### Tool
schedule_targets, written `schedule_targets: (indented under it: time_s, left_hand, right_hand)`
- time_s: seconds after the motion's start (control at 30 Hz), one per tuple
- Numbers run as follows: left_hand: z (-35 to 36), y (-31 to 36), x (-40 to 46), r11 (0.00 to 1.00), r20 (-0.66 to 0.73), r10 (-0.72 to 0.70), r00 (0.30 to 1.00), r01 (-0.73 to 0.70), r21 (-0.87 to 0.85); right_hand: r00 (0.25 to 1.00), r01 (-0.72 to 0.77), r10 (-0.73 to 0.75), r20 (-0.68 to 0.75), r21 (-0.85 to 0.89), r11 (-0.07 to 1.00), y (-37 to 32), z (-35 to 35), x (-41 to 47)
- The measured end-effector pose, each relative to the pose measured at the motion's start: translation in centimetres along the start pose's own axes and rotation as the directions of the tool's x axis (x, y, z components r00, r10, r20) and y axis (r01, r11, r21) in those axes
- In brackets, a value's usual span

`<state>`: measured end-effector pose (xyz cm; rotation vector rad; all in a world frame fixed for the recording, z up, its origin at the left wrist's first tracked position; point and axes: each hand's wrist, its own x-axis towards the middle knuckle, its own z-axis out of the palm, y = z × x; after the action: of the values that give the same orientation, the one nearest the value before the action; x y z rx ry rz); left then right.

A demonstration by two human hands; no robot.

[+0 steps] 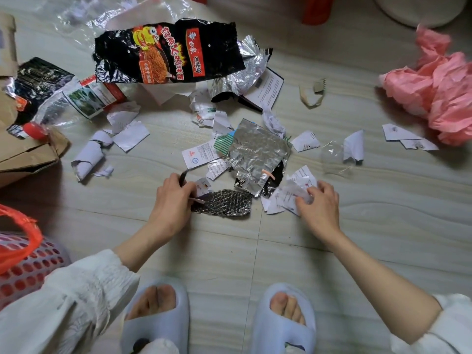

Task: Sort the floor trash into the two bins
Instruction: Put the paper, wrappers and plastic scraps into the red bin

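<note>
Crouched over the floor [357, 238], trash spread from 9 through 2 o'clock ahead of my slippers. My left hand [171, 200] sits just left of centre; its fingers [176, 180] are curled and pinch a thin dark strip [184, 176] that rises toward 12 o'clock, with a small paper scrap [203, 188] touching them on the 3 o'clock side. The key relation: the crinkled dark foil piece [224, 202] lies flat directly at 3 o'clock from those fingers, its near end touching the hand, its long axis running 9 to 3 o'clock. So the left hand is plainly the nearer one for it; a sideways reach along that axis should catch its near end, I judge. My right hand [318, 204] is at 3 o'clock of that foil, apart from it, fingers [302, 200] bent round a bunch of crumpled white paper slips [288, 194], which spread toward 9 and 10 o'clock from the hand. Whether it has them lifted or only gathered against the floor, I cannot tell. A larger silver wrapper [258, 154] lies at 12 o'clock between both hands, overlapping more paper. The noodle packet [168, 51] lies far off at 11 o'clock. The perforated bin with an orange liner [28, 267] stands at 8 o'clock, beside my left sleeve, so the left hand is also nearer that. The second bin is not clearly identifiable; a pink bag [439, 93] lies at 2 o'clock. Most of the sorting is not yet done.
</note>
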<state>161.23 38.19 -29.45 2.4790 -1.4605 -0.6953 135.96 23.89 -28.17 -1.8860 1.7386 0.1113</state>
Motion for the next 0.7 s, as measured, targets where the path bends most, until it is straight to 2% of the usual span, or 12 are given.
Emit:
schedule_targets:
  time_s: [0.17, 0.23, 0.33, 0.47, 0.57, 0.7]
  left_hand:
    - [-0.4, -0.6, -0.5, 0.997, -0.034, 0.075, 0.997, -0.074, 0.034]
    - [-0.7, -0.7, -0.9, 0.997, -0.044, 0.080, 0.996, -0.081, -0.014]
    - [-1.4, -0.5, -1.3, 0.984, -0.016, 0.019, 1.000, -0.021, -0.175]
    - [-2.9, 0.2, -1.4, 0.956, 0.079, -0.063, 0.995, 0.083, -0.283]
    - [-4.9, 1.0, -1.8, 0.929, 0.070, -0.144, 0.987, 0.160, -0.333]
    - [-8.2, 2.2, -4.1, 0.901, 0.005, -0.186, 0.983, 0.173, -0.397]
  right_hand:
    - [0.999, -0.037, 0.037, 0.022, 0.004, 0.999, -0.9, 0.3, 1.8]
    - [1.000, -0.029, 0.028, 0.003, 0.030, 0.999, -1.3, 0.6, 1.7]
    - [0.999, -0.031, 0.033, -0.022, 0.070, 0.997, -2.2, 0.7, 1.0]
    - [0.998, -0.039, 0.042, -0.036, 0.087, 0.995, -3.4, -0.2, -1.5]
    - [0.998, -0.029, 0.036, -0.057, 0.127, 0.992, -4.2, -1.8, -4.1]
    - [0.999, 0.017, -0.004, -0.046, 0.275, 0.961, -7.0, -4.8, -7.5]
